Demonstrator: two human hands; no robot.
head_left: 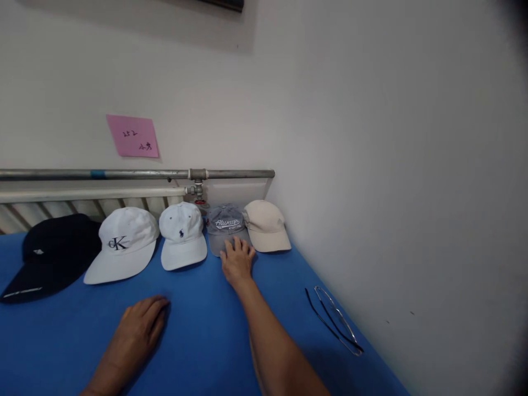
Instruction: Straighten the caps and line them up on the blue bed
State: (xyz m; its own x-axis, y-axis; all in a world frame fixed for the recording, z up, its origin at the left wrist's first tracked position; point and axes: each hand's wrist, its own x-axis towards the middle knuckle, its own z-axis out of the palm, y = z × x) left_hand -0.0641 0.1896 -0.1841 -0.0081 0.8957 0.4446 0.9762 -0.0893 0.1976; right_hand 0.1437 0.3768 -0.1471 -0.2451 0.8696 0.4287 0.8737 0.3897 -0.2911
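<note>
Five caps would be a long row, so I name them from the left: a black cap (58, 256), a white cap with CK letters (126, 242), a white cap with a small dark emblem (183, 234), a grey cap with white lettering (228, 223) and a beige cap (266, 225). My right hand (238, 261) lies over the front of the grey cap's brim, fingers spread and touching it. Low on the left, my left hand (142, 324) rests on the blue surface, loosely bent and holding nothing, its thumb apart from its fingers.
The blue tabletop (198, 319) meets a white wall (371, 165) on the right. Near that edge lie thin-framed glasses (336, 322). Behind the caps run a metal pipe (157, 175) with a valve and a radiator (99, 206). A pink note (134, 136) is stuck above.
</note>
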